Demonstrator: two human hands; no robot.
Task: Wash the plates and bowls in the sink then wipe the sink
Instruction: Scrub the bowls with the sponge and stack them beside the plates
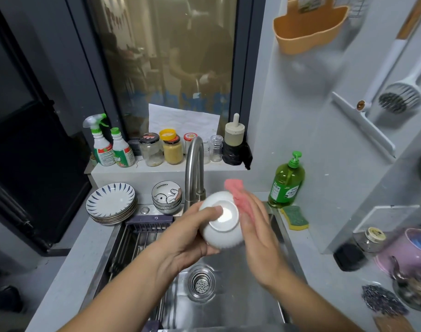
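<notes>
My left hand (188,233) grips a white bowl (222,226) turned base toward me, above the steel sink (231,305). My right hand (257,231) presses a pink cloth (238,195) against the bowl's right side. A stack of blue-patterned plates (111,203) sits on the counter at the sink's back left. Beside it stands a stack of bowls (167,197), the top one with a cartoon dog. The faucet (194,168) rises just behind the held bowl. No water stream is visible.
A drying rack (135,238) spans the sink's left side; the drain strainer (201,282) sits mid-basin. Green dish soap (287,180) and a yellow-green sponge (295,218) are at the back right. Spray bottles (109,142) and jars (161,149) line the ledge. A pink pot (405,250) stands right.
</notes>
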